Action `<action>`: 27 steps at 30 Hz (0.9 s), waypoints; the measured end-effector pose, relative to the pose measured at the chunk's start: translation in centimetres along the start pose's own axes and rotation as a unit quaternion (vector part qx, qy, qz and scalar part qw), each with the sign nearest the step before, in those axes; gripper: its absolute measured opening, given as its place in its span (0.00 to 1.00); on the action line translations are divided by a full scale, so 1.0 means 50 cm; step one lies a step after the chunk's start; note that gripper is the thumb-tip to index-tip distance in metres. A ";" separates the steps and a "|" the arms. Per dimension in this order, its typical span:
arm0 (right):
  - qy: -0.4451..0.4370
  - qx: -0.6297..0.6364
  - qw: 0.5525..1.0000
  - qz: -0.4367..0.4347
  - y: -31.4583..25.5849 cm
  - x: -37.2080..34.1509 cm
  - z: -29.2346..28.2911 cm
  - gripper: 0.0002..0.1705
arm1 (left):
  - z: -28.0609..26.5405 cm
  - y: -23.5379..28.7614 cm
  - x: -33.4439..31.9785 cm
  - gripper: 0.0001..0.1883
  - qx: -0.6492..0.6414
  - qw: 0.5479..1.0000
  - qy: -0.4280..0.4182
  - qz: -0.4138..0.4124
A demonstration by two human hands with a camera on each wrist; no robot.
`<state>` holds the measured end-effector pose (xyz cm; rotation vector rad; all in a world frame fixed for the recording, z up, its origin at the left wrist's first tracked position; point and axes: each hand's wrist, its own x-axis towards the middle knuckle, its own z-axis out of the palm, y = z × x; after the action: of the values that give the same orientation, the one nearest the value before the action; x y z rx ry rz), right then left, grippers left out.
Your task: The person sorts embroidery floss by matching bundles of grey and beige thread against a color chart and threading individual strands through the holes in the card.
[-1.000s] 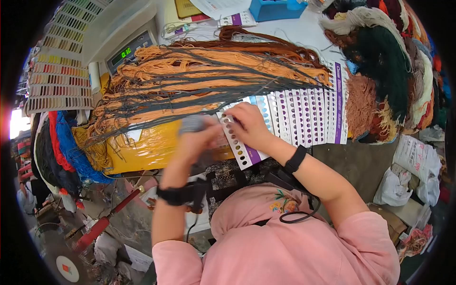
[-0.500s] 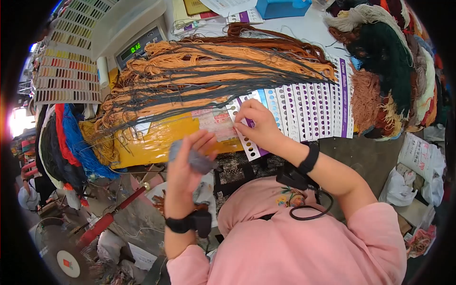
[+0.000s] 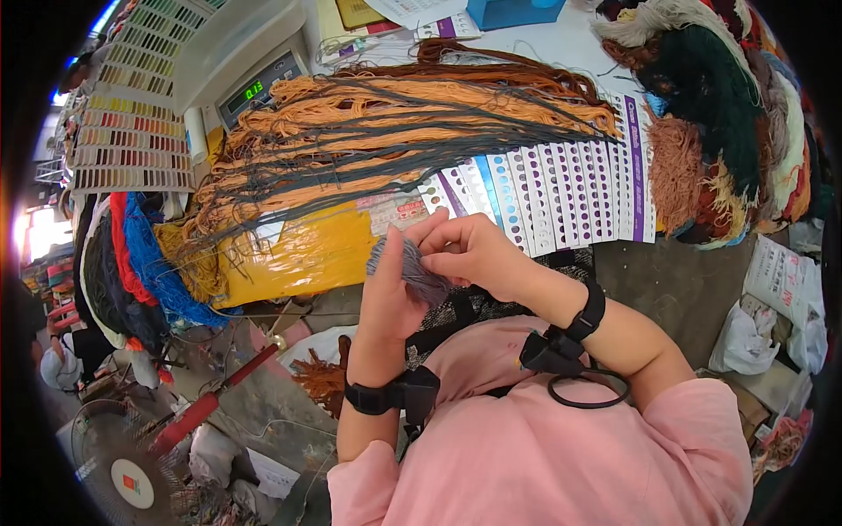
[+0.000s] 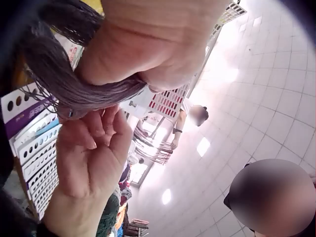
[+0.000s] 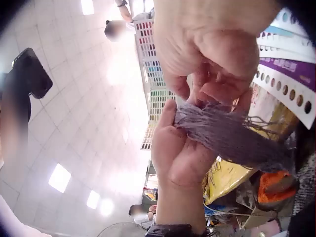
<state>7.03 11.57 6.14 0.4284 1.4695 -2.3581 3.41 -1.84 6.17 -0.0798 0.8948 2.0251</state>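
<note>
A bundle of grey yarn [image 3: 424, 284] lies in the left hand [image 3: 384, 302], whose thumb stands along its side. The right hand [image 3: 484, 256] meets it from the right and pinches the bundle's upper part with thumb and fingertips. In the left wrist view the yarn [image 4: 81, 96] passes under the left hand [image 4: 153, 42], with the right hand [image 4: 94, 153] below it. The right wrist view has the right hand [image 5: 212, 49] above the yarn [image 5: 227, 136] and the left hand [image 5: 182, 153] beneath; some fingertips are hidden.
Orange and dark grey strands [image 3: 351, 131] stretch across the table, above a yellow package [image 3: 298, 254]. Punched sample cards [image 3: 561, 197] fan out at right, beside yarn piles [image 3: 706, 114]. A scale [image 3: 254, 90] stands upper left. Below left are a red bar [image 3: 189, 425] and a fan [image 3: 132, 482].
The right hand has left the front sample card and come down to the grey yarn. The left hand has moved right with the bundle, and both hands now meet at it.
</note>
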 end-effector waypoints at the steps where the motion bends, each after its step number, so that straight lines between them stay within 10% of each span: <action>1: -0.004 -0.002 1.000 -0.003 0.001 -0.001 0.000 0.03 | 0.005 0.001 0.000 0.31 0.001 1.000 0.014 0.007; 13: 0.028 0.123 0.980 -0.155 0.019 -0.006 -0.012 0.03 | 0.004 -0.015 -0.002 0.11 0.002 0.991 0.116 0.059; 18: -0.158 0.395 0.903 -0.068 -0.042 -0.037 -0.098 0.05 | -0.121 0.024 -0.039 0.07 -0.151 0.983 0.093 0.055; 20: -0.023 0.189 0.936 -0.296 -0.129 -0.061 -0.243 0.10 | -0.254 0.086 -0.101 0.07 -0.447 0.886 0.054 0.110; 22: 0.142 0.147 0.875 -0.439 -0.275 -0.121 -0.429 0.12 | -0.399 0.136 -0.195 0.08 -0.431 0.860 0.150 0.227; 23: 0.049 0.255 0.837 -0.482 -0.316 -0.172 -0.565 0.13 | -0.388 0.161 -0.216 0.08 -0.474 0.821 0.193 0.252; 27: 0.277 -0.104 0.867 -0.402 -0.270 -0.070 -0.384 0.04 | -0.188 0.107 -0.059 0.10 -0.270 0.960 0.046 0.057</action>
<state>5.96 34.90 10.33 0.5410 2.5505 -2.7475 -1.38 -11.55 3.35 -0.4350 0.3816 2.3403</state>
